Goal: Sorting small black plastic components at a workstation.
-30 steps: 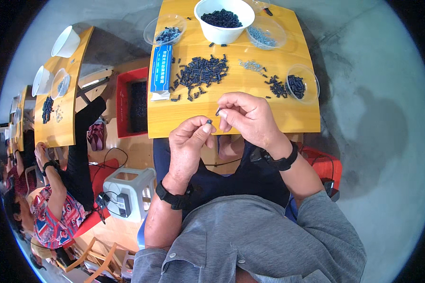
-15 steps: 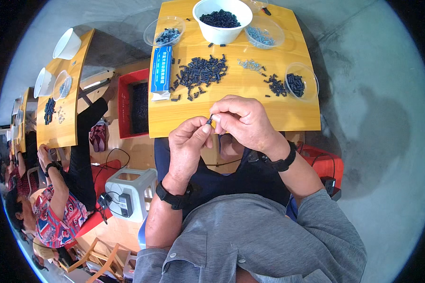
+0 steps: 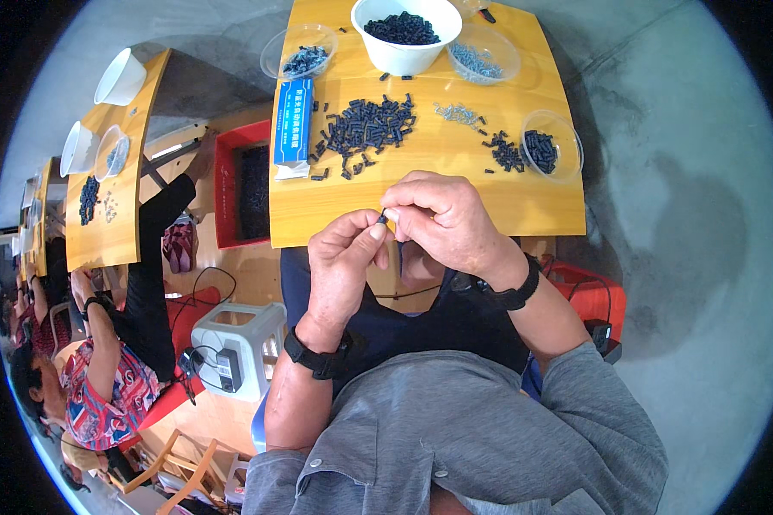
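Observation:
Over the near edge of the wooden table [image 3: 335, 225], my two hands meet at the fingertips. My left hand [image 3: 345, 253] pinches a small black plastic piece [image 3: 382, 220] between thumb and forefinger. From the other side, the thumb and forefinger of my right hand [image 3: 447, 219] close on the same piece, covering most of it. Beyond my hands lies a loose pile of black plastic pieces [image 3: 368, 129]. To its right are a few small metal-coloured parts [image 3: 457, 114] and a smaller cluster of black pieces [image 3: 507, 153].
A white bowl [image 3: 406, 53] of black pieces stands at the back. Clear tubs [image 3: 301, 39], [image 3: 483, 53] hold silvery parts; another clear tub [image 3: 567, 150] holds black pieces. A blue box [image 3: 293, 124] lies left, near a red crate [image 3: 225, 184]. A person [image 3: 112, 378] sits at a neighbouring table.
Both hands stay pinched together in nearly the same place. The black piece between them shows slightly less than before, and the view has shifted a little.

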Tool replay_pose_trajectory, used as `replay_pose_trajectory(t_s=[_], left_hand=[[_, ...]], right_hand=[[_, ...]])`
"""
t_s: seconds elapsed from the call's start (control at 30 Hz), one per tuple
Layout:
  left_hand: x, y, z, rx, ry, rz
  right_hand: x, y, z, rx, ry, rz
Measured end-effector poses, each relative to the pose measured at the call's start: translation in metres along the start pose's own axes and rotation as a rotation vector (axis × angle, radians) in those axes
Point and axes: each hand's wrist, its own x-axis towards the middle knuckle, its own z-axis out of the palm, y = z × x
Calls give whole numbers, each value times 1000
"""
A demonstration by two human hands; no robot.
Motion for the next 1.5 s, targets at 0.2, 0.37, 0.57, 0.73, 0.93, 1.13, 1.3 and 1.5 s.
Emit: replay_pose_trajectory(t_s=[0.2,0.37,0.57,0.73,0.93,1.13,1.3,1.5], left_hand=[[1,1,1,-84,-18,-48],[2,1,0,-76,-28,-42],[1,-2,1,2,-5,-104],[0,5,5,128,-23,-142],[-4,14,10,148,-20,-137],[-7,10,14,155,-17,-116],[-10,11,15,206,-36,-72],[-12,20,17,185,-31,-23]], right_hand=[[4,-2,-4,-172,-55,-154],[2,1,3,-115,-12,-100],[-9,4,4,-72,2,-42],[-11,8,2,-83,-15,-82],[-13,6,1,-110,-26,-178],[-22,5,3,-131,-18,-202],[-24,-1,2,-179,-25,-256],[-15,-8,0,-150,-18,-250]])
